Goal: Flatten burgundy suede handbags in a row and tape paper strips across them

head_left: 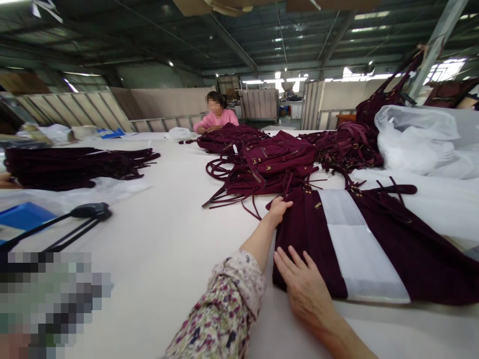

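A dark maroon bag (307, 239) lies flat on the white table (168, 249) at the right, with a translucent white sheet (362, 249) across its middle. At its upper left corner, my left hand (279, 209) is closed on the edge, some fingers hidden. Lower down, my right hand (305, 286) rests on the bag's near left edge, palm down, fingers spread, gripping nothing. Behind the bag sits a heap of maroon bags (277, 154) with straps trailing over the table.
Maroon straps or pieces (75, 164) are stacked at the left, near a blue item (28, 217) and a black-strapped object (92, 211). Clear plastic bags (422, 142) bulge at the right. Across the table sits a person in pink (220, 118).
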A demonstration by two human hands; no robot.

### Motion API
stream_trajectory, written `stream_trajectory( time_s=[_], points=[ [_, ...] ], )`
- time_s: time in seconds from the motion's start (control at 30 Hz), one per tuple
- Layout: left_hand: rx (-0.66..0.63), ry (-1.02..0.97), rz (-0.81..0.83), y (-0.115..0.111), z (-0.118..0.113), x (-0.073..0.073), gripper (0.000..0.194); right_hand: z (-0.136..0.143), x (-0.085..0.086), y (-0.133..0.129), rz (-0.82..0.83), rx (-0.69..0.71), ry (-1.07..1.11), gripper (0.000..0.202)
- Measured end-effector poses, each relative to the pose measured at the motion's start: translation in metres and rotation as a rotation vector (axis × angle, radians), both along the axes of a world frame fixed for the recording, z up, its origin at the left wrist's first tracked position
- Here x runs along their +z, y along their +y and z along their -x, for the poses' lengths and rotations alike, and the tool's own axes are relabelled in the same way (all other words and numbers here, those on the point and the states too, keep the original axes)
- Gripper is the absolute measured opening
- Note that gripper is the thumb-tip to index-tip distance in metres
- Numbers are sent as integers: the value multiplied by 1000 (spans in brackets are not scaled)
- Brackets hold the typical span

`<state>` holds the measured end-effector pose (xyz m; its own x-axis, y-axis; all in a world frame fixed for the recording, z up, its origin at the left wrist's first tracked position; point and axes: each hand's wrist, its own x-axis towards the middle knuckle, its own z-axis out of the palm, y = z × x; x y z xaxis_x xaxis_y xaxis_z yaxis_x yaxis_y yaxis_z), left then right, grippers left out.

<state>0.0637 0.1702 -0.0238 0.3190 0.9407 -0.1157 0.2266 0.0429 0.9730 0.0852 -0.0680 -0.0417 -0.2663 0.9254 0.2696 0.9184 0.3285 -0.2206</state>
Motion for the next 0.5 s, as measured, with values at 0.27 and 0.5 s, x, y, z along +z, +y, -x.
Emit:
stream_trajectory(
  time_s=[0.27, 0.5],
  points=[
    [78, 342, -302, -2, 8, 39, 36, 5, 0, -2, -27, -10, 44, 69],
    [-503, 522, -927, -64, 22, 25, 66, 26, -72, 28, -473, 3, -10, 72]
  ],
)
